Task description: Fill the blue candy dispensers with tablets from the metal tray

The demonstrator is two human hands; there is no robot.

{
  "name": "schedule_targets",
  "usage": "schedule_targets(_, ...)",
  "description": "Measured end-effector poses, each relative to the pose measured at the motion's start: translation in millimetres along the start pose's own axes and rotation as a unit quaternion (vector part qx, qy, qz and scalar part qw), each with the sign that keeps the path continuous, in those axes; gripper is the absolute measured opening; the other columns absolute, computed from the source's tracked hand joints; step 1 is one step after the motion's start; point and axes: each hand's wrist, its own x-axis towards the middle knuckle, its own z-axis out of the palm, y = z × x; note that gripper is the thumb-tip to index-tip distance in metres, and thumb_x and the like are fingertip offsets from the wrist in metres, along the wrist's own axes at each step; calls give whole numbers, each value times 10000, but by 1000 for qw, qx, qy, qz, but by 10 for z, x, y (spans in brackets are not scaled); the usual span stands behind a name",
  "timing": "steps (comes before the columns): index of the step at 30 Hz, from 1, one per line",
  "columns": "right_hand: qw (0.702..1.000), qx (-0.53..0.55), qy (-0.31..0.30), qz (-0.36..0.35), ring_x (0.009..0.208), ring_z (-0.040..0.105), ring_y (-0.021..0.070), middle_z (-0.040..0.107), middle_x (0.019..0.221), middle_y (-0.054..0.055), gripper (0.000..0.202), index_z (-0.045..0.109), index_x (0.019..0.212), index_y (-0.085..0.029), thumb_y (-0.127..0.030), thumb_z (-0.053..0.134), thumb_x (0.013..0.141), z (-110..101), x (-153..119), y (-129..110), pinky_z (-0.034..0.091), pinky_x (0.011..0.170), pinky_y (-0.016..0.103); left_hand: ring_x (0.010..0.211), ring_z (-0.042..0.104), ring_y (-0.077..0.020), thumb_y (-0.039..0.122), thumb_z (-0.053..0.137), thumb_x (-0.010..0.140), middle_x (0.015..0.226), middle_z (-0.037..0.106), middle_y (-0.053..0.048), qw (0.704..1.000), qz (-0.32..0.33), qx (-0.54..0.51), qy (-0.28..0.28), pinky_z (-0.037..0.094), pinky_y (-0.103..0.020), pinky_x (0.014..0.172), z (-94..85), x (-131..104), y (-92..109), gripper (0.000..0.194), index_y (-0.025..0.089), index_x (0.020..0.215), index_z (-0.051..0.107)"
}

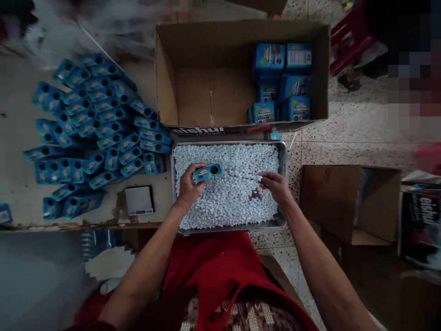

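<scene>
My left hand (191, 185) is closed around a small blue carton (203, 173), tilted, with a dark round opening at its right end. It is held over a metal tray (283, 184) filled with small pale blue-white candies (213, 207). Above the right part of the same tray, my right hand (275, 185) has its fingers pinched together among the candies. A thin dark line runs leftward from those fingertips; what they hold I cannot make out. Just below the right fingertips, a bare patch of tray bottom shows.
Many blue cartons (110, 115) with round openings crowd the table at left. A small scale (138, 200) sits near its front edge. Behind the tray, a cardboard box (193, 99) holds several blue cartons at its right end. An open cardboard box (327, 195) stands at right.
</scene>
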Motion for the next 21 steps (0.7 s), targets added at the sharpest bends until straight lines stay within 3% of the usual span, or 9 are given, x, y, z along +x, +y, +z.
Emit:
schedule_targets(4, 999, -1, -41, -32, 508, 576, 89, 673, 639, -5, 320, 765, 853, -146, -362, 848, 632, 48, -245, -350, 470, 503, 222, 1049, 678, -224, 245, 764, 785, 1092, 716, -39, 997, -9, 82, 3, 536, -359, 942, -162, -9, 37, 315, 228, 1082, 661)
schedule_targets(7, 996, -39, -53, -67, 509, 579, 102, 665, 608, -5, 260, 769, 869, -156, -344, 803, 694, 199, -344, -592, 479, 516, 239, 1006, 682, -215, 223, 748, 787, 1055, 715, -26, 995, 5, 97, -11, 536, -334, 892, -100, -52, 92, 302, 231, 1076, 659)
schedule_targets(10, 980, -146, -53, -123, 500, 580, 117, 647, 562, -2, 211, 791, 928, -166, -301, 704, 791, 354, -444, -825, 479, 529, 260, 1005, 679, -220, 190, 728, 786, 1059, 713, -30, 992, 14, 121, -17, 531, -334, 890, -43, -107, 148, 308, 232, 1082, 658)
schedule_targets(13, 937, -280, -32, -207, 567, 625, 141, 704, 663, 28, 204, 806, 931, -198, -239, 627, 845, 515, -594, -1064, 504, 582, 291, 1024, 674, -228, 172, 701, 793, 1070, 707, -43, 989, 26, 144, -19, 521, -338, 909, -43, -137, 147, 298, 232, 1082, 660)
schedule_targets(18, 835, -445, -31, -322, 819, 694, 224, 766, 860, 54, 229, 811, 865, -224, -123, 609, 822, 865, -850, -1383, 533, 794, 377, 1047, 665, -226, 178, 686, 796, 1086, 704, -47, 991, 47, 123, -7, 514, -345, 944, -36, -118, 81, 292, 227, 1082, 661)
schedule_targets(21, 815, -472, -42, -334, 830, 692, 233, 762, 867, 61, 239, 809, 859, -218, -103, 604, 813, 1000, -981, -1459, 525, 820, 389, 1055, 667, -221, 207, 693, 795, 1090, 705, -47, 995, 32, 97, -2, 519, -354, 963, -5, -109, 54, 274, 225, 1066, 658)
